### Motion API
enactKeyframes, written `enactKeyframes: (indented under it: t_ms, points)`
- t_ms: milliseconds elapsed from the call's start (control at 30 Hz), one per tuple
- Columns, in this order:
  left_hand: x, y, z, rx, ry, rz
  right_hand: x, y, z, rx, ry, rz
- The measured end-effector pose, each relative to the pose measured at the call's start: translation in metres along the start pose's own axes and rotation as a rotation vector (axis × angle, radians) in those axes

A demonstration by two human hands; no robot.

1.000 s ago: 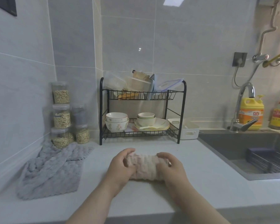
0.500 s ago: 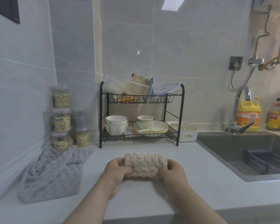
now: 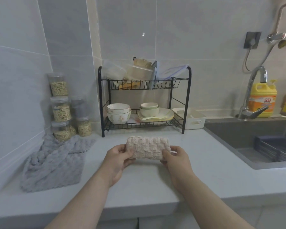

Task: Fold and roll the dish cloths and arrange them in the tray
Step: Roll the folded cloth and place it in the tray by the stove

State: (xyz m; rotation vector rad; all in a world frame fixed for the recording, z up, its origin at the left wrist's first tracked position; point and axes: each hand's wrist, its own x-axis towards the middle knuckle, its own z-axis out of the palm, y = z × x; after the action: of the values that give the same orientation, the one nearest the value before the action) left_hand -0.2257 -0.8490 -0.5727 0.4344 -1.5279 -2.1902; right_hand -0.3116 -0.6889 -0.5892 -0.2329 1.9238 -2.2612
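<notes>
**Head view: roll is finished and lifted, the tray comes next**

A second ago your hands lay over the pink roll and pressed it down on the surface. Now you hold it by its two ends. Your left hand grips the left end and your right hand grips the right end, fingers curled round it. The roll has come up and forward, toward the rack. It seems to be clear of the surface, though the gap below it is not plainly visible.

I judge that the rolling of this cloth is done and the carrying has begun. The tray stands behind and to the right, just beside the right leg of the rack and near the sink. The roll is still well apart from it.

The roll is a short, thick cylinder lying crosswise, pale pink, with a fluffy ribbed pile. It is soft, so it may spring open if you loosen one end.

The grey cloth has a similar pile. It lies crumpled and unfolded at the left, below the jars, so it is not yet done.

The tray is hard white plastic, rectangular, with a handle hole in its short wall. Whether something already lies inside it, I cannot tell. The surface is smooth and pale.
</notes>
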Motion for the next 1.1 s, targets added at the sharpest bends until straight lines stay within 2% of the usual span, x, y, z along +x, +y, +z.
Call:
enactKeyframes:
  t_ms: [167,333,467,600,767,833,933,1100]
  points:
    - [0.001,-0.009,-0.003,0.098,0.019,0.041,0.005,0.007,-0.006,-0.113,-0.039,-0.025]
    - [0.002,-0.012,0.000,0.172,0.066,0.062,0.004,0.007,-0.014,-0.119,-0.106,0.025]
    - [0.002,-0.010,0.001,0.298,0.141,0.021,-0.002,-0.004,-0.016,-0.112,-0.091,0.106]
    - [0.003,-0.001,0.008,0.372,0.222,-0.065,-0.003,-0.017,-0.014,0.007,-0.061,0.299]
    - [0.006,0.022,0.025,0.459,0.277,-0.213,0.005,-0.047,-0.007,-0.057,-0.025,0.548]
    - [0.006,0.030,0.032,0.422,0.264,-0.298,0.008,-0.056,-0.007,-0.002,-0.018,0.653]
    - [-0.001,0.052,0.047,0.191,0.241,-0.436,0.016,-0.080,-0.015,0.009,-0.011,0.682]
    - [-0.002,0.101,0.095,0.127,0.122,-0.363,0.011,-0.158,-0.059,0.130,-0.053,0.531]
